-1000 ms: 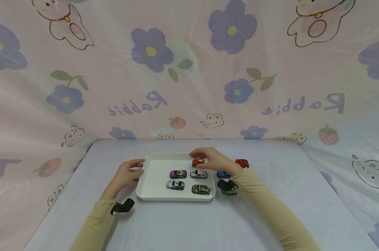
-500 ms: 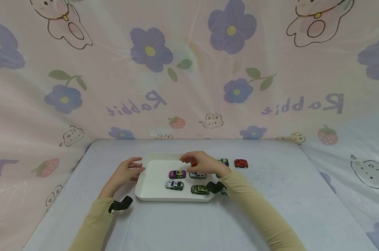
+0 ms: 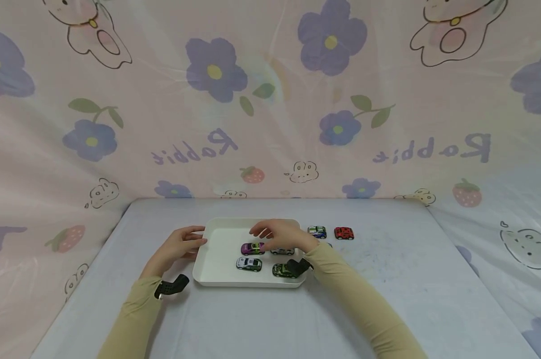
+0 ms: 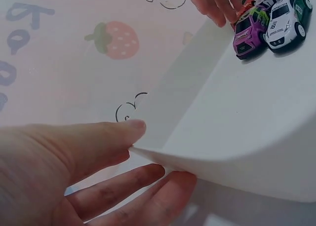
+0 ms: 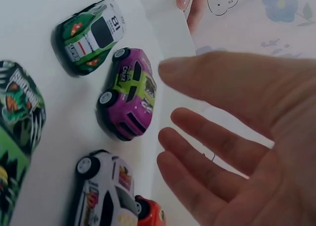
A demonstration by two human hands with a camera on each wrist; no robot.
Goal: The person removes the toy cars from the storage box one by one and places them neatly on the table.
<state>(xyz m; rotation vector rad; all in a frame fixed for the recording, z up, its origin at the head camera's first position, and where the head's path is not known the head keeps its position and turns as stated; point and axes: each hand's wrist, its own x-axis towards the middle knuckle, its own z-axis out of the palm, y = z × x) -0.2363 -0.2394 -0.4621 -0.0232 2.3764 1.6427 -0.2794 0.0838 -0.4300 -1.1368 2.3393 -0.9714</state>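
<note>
My left hand [image 4: 113,171] holds the left rim of a white tray [image 3: 216,279], thumb over the edge and fingers against the outer wall. Over the tray, my right hand [image 3: 283,235] is open, its spread fingertips beside a purple-and-lime toy car [image 5: 131,95] with nothing between them. A white-and-green toy car [image 3: 249,264] stands in front of the purple one. To the right sit a white patterned toy car [image 5: 106,196] and a green camouflage toy car [image 3: 281,270]. An orange-red toy car [image 5: 152,212] behind the white one is mostly hidden by my hand in the head view.
Outside the tray on the right, a white-blue-green toy car [image 3: 317,232] and a red spotted toy car [image 3: 344,233] stand on the white table [image 3: 387,279]. Part of another car shows behind my right wrist. A printed cloth [image 3: 270,124] hangs at the back.
My right hand has moved left, from around the orange-red car towards the purple car, leaving the orange-red car in the tray. My left hand stays at the tray's rim.
</note>
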